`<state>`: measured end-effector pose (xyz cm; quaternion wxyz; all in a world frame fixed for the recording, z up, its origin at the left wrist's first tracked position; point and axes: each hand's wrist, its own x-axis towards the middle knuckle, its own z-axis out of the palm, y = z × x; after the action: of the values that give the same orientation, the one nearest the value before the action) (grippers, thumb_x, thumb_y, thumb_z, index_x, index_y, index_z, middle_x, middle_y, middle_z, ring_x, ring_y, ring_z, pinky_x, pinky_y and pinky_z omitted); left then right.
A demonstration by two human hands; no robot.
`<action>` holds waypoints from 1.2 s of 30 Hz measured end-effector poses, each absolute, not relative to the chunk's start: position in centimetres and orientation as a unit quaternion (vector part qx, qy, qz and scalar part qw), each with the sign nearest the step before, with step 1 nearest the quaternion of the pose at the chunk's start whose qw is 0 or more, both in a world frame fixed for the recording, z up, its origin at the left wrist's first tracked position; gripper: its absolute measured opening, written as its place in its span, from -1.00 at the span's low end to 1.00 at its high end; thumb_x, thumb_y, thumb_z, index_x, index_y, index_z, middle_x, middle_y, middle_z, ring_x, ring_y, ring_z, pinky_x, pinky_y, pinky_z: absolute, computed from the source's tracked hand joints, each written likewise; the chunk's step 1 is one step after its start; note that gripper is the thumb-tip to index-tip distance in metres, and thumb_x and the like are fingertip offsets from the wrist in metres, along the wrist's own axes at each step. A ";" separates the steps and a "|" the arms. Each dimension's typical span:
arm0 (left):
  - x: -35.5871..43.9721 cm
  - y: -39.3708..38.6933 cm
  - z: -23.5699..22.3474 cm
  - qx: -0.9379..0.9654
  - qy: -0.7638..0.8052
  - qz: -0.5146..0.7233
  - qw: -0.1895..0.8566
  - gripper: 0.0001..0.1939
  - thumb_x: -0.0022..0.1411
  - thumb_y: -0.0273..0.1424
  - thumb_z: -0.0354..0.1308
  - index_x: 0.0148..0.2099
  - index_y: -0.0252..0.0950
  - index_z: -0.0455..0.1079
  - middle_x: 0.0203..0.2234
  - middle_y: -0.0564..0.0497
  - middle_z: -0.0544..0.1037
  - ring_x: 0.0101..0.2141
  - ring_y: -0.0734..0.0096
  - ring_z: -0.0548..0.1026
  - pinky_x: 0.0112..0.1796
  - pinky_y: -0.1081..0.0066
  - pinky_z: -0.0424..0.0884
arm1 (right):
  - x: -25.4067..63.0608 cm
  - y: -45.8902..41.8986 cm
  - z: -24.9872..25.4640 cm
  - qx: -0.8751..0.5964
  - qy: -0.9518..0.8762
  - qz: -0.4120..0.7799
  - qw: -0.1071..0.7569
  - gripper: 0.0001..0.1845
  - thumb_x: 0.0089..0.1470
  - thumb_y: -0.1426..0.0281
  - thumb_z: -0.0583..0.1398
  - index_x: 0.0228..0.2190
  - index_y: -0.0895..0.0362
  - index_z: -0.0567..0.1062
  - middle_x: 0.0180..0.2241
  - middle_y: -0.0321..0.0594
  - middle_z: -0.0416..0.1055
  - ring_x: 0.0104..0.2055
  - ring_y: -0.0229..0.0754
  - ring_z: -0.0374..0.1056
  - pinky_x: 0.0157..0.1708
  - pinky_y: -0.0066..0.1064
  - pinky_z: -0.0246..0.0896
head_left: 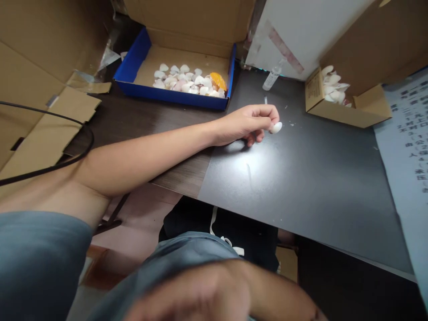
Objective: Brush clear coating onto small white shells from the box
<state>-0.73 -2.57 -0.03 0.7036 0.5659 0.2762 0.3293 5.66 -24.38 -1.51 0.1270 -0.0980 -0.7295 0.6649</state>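
Observation:
My left hand (250,122) is above the dark table, its thumb and curled fingers pinching a small white seashell (276,128). A thin white stick-like item (265,100) with a dark tip lies just beyond the knuckles. Close to the camera, my right hand (197,294) is in front of my body, smeared by motion and cut by the lower edge, so its fingers cannot be made out. To the left of the shell and farther back, a blue-sided cardboard box (174,96) holds many whitish shells (187,81) and one orange shell (218,81).
A small clear bottle (272,78) stands at the back by a white panel (287,31). At right, an open carton (347,113) contains white shells (332,84) beside a sheet with printed characters (411,133). A black cable (50,115) crosses the left side near cardboard (63,109).

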 end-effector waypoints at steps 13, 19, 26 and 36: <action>-0.8 -2.7 0.0 0.550 0.274 0.339 0.713 -0.84 0.18 -0.62 0.09 -0.40 -0.30 0.32 -0.57 0.13 0.33 -0.55 0.58 0.38 -0.60 0.57 0.23 | 13.7 -20.4 3.1 -0.263 -0.758 0.504 0.318 -0.77 0.24 0.50 0.08 -0.14 0.08 0.49 -0.26 -0.24 0.56 -0.22 -0.22 0.49 -0.13 -0.37 0.37; -1.2 -2.6 0.0 0.551 0.282 0.322 0.717 -0.92 0.12 -0.47 0.26 -0.33 -0.31 0.40 -0.49 0.05 0.44 -0.51 0.51 0.42 -0.56 0.55 0.33 | 18.8 -11.7 5.4 -0.488 -0.831 0.098 0.248 -0.89 0.22 0.40 0.11 -0.37 0.08 0.42 -0.40 -0.26 0.48 -0.34 -0.15 0.40 -0.27 -0.31 0.22; -1.6 -2.8 0.2 0.501 0.264 0.318 0.760 -0.89 0.12 -0.42 0.29 -0.31 -0.30 0.41 -0.47 0.03 0.47 -0.52 0.48 0.41 -0.54 0.47 0.44 | 19.0 -5.1 1.5 -0.451 -0.870 0.030 0.196 -0.73 0.13 0.21 0.21 -0.22 0.13 0.38 -0.33 -0.22 0.46 -0.28 -0.10 0.36 -0.21 -0.30 0.07; -1.4 -3.5 0.3 0.435 0.260 0.282 0.814 -0.85 0.16 -0.36 0.30 -0.29 -0.26 0.39 -0.58 0.11 0.41 -0.58 0.51 0.38 -0.57 0.51 0.46 | 19.3 -4.6 0.1 -0.379 -0.878 -0.044 0.290 -0.78 0.29 0.28 0.11 -0.34 0.11 0.45 -0.43 -0.27 0.45 -0.38 -0.20 0.30 -0.27 -0.33 0.00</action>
<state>-1.37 -3.51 0.33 0.8143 0.4352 0.2604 0.2822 19.27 -4.57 0.07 0.2902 -0.3786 -0.8778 -0.0436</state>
